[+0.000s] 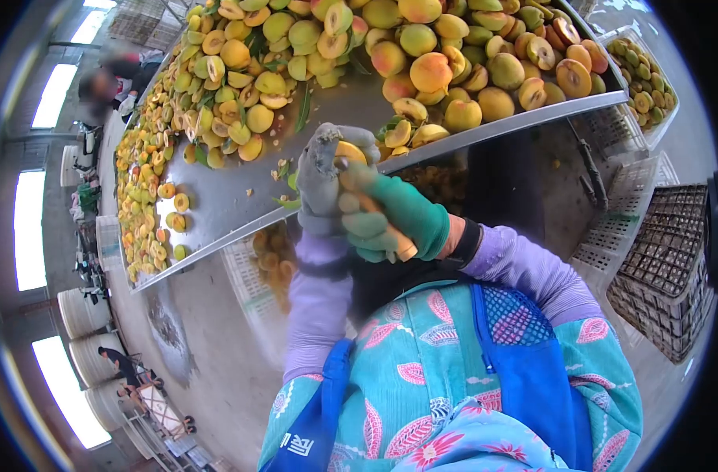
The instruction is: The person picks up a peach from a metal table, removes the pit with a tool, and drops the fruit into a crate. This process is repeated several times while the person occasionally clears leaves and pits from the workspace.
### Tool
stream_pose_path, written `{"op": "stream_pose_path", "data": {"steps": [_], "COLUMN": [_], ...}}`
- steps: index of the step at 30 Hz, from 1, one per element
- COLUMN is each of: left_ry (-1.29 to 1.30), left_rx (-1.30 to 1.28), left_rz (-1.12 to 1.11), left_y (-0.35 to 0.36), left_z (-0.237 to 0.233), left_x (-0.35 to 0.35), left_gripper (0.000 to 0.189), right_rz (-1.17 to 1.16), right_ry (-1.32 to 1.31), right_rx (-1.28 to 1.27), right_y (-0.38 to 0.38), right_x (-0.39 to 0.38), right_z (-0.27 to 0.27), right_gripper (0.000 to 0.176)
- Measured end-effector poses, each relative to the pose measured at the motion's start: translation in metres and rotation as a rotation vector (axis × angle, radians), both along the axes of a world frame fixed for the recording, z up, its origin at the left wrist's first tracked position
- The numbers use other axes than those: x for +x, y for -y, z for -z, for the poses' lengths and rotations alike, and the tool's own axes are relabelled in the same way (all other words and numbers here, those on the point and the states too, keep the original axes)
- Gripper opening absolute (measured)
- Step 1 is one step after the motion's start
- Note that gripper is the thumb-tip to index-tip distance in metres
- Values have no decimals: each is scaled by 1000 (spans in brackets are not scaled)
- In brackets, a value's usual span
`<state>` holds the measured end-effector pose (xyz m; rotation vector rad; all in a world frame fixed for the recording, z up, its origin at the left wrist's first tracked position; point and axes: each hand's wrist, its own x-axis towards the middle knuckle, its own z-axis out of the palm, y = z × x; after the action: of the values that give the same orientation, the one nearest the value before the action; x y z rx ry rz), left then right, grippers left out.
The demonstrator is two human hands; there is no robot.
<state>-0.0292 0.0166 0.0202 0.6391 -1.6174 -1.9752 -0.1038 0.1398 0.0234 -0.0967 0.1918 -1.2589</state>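
My left hand [321, 177], in a grey glove, is closed around a yellow fruit [351, 153] at the near edge of the metal table [288, 185]. Against that fruit, my right hand [398, 216] in a green glove with grey fingers grips a tool with a wooden handle [405, 248]. The tool's working end is blurred and hidden by the fingers. Beyond both hands lies a large heap of yellow, green and reddish fruit [430, 72], several of them halved. A few leaves [304, 108] lie beside my left hand.
Under the table, a white crate [249, 287] holds fruit. To the right stand a white crate of fruit [642, 82], more white crates [622, 212] and dark stacked crates [664, 267]. Other people [119, 363] are far off at the left, near white barrels [84, 311].
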Motion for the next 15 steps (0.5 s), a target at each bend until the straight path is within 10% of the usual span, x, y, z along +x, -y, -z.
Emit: {"op": "stream_pose_path", "data": {"steps": [2,6,7,10,15], "left_ry": [16,-240,-216,-243,470], "left_rx": [-13,333,485,435,-115], "left_rz": [69,-247,-558,-578,-714], "left_y": [3,-16,-31,-17,3], "left_z": [-6,-20,-32,-13,-24], "left_x": [13,37,39,102,160], "left_gripper": [46,42,42,41,42], "right_rz": [21,-309,-342,-469,-297], "right_ry": [-510,341,352,317,72], "right_rx": [92,-151,-171,-279,255], "right_y": [-2,15,14,13,1], "right_x": [2,21,29,48,7], "right_z": [-18,15,15,15,15], "right_gripper": [41,41,41,37,42]}}
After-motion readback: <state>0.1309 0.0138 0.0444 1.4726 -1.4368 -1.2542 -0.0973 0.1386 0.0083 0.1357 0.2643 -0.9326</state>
